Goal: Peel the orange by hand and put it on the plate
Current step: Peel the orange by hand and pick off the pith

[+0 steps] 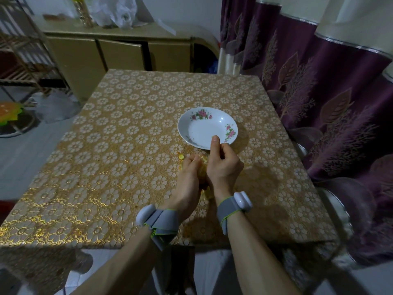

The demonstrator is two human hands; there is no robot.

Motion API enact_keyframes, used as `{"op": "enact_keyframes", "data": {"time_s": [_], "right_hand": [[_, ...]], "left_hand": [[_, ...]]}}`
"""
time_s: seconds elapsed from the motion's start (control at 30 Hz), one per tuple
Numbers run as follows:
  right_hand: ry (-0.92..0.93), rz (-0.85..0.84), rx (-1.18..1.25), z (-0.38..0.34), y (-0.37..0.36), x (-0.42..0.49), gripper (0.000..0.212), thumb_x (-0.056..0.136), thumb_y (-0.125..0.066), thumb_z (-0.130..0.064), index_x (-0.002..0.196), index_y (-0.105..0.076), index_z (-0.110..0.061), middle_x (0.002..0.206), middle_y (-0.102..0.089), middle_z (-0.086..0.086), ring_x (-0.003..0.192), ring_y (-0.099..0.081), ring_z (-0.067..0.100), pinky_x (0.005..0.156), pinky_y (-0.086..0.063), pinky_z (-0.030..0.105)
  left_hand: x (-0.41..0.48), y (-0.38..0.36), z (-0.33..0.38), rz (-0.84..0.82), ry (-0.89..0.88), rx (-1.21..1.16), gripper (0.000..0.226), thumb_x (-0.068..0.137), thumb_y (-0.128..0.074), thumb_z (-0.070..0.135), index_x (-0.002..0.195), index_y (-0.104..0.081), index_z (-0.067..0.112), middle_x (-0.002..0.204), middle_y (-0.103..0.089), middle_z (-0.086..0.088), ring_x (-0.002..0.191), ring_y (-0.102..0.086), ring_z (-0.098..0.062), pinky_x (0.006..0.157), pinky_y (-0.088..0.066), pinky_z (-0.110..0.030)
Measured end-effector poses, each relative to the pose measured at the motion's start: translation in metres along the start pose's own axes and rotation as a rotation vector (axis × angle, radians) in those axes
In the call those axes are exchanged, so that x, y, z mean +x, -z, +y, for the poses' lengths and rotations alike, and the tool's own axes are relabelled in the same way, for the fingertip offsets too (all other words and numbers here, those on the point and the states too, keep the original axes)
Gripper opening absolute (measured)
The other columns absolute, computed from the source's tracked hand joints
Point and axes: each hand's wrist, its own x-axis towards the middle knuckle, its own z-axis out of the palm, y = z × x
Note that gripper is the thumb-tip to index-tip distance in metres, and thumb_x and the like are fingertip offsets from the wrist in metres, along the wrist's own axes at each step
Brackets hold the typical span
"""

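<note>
Left hand [188,182], right hand [223,165] enclose orange [203,167].

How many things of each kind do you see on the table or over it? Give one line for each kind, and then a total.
plate: 1
orange: 1
peel pieces in sight: 2
hands: 2 (left hand, right hand)
wrist bands: 2
total: 8

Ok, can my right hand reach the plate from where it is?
Probably yes. The plate lies just beyond the right hand, with nothing between them. That hand and the left hand both grip the orange, though, which looks only partly peeled.
</note>
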Motion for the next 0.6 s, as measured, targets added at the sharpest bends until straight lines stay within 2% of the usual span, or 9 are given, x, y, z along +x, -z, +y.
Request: {"op": "enact_keyframes", "data": {"time_s": [0.07, 0.17, 0.27, 0.33, 0.43, 0.5, 0.6], "right_hand": [[0.016, -0.009, -0.010, -0.001, -0.001, -0.002, 0.047, 0.094, -0.064, -0.022, 0.055, -0.039, -0.021, 0.041, -0.030, -0.012, 0.042, -0.041, 0.002, 0.041, -0.020, 0.012], [0.046, -0.017, -0.014, -0.001, 0.002, -0.007, 0.047, 0.094, -0.064, -0.017, 0.056, -0.039, -0.022, 0.040, -0.027, -0.013, 0.042, -0.040, 0.002, 0.041, -0.020, 0.012], [-0.076, -0.028, 0.025, 0.005, 0.008, -0.010, 0.045, 0.099, -0.057, -0.026, 0.056, -0.044, -0.020, 0.042, -0.039, -0.008, 0.043, -0.041, 0.006, 0.042, -0.021, 0.014], [-0.145, -0.056, 0.052, 0.011, 0.014, -0.010, 0.048, 0.101, -0.052, -0.031, 0.055, -0.045, -0.021, 0.043, -0.042, -0.006, 0.043, -0.039, 0.007, 0.042, -0.021, 0.016], [-0.130, -0.156, 0.003, 0.022, 0.024, -0.009, 0.049, 0.101, -0.050, -0.033, 0.054, -0.040, -0.023, 0.043, -0.040, -0.006, 0.042, -0.035, 0.008, 0.041, -0.019, 0.017], [-0.091, -0.234, -0.063, 0.029, 0.029, -0.010, 0.050, 0.100, -0.051, -0.035, 0.053, -0.040, -0.023, 0.043, -0.039, -0.005, 0.041, -0.035, 0.010, 0.041, -0.018, 0.020], [-0.008, -0.351, -0.212, 0.039, 0.030, -0.015, 0.050, 0.099, -0.050, -0.039, 0.054, -0.039, -0.021, 0.044, -0.039, -0.003, 0.042, -0.037, 0.014, 0.042, -0.018, 0.023]], "left_hand": [[0.002, 0.002, -0.003, 0.012, 0.012, -0.004, 0.029, 0.099, -0.046, 0.032, 0.109, -0.051, 0.005, 0.083, -0.046, -0.013, 0.066, -0.044, -0.022, 0.060, -0.037, -0.036], [0.005, 0.003, -0.002, 0.019, 0.057, -0.007, 0.024, 0.103, -0.042, 0.028, 0.106, -0.051, 0.006, 0.079, -0.049, -0.011, 0.064, -0.047, -0.019, 0.058, -0.039, -0.033], [0.006, 0.010, 0.003, -0.053, 0.185, -0.152, 0.033, 0.102, -0.040, 0.031, 0.112, -0.054, 0.003, 0.085, -0.061, -0.014, 0.067, -0.054, -0.022, 0.060, -0.041, -0.033], [0.006, 0.020, 0.013, -0.127, 0.286, -0.289, 0.039, 0.101, -0.038, 0.036, 0.114, -0.052, 0.002, 0.084, -0.063, -0.013, 0.062, -0.052, -0.021, 0.055, -0.038, -0.028], [0.009, 0.038, 0.022, -0.183, 0.315, -0.436, 0.045, 0.099, -0.034, 0.037, 0.117, -0.050, 0.000, 0.090, -0.065, -0.018, 0.059, -0.045, -0.020, 0.047, -0.031, -0.022], [0.011, 0.044, 0.025, -0.221, 0.301, -0.475, 0.047, 0.096, -0.034, 0.036, 0.121, -0.050, -0.001, 0.097, -0.065, -0.019, 0.059, -0.041, -0.019, 0.049, -0.023, -0.022], [0.014, 0.045, 0.028, -0.230, 0.277, -0.474, 0.048, 0.094, -0.036, 0.032, 0.128, -0.047, -0.001, 0.104, -0.062, -0.022, 0.062, -0.042, -0.021, 0.051, -0.028, -0.024]]}}
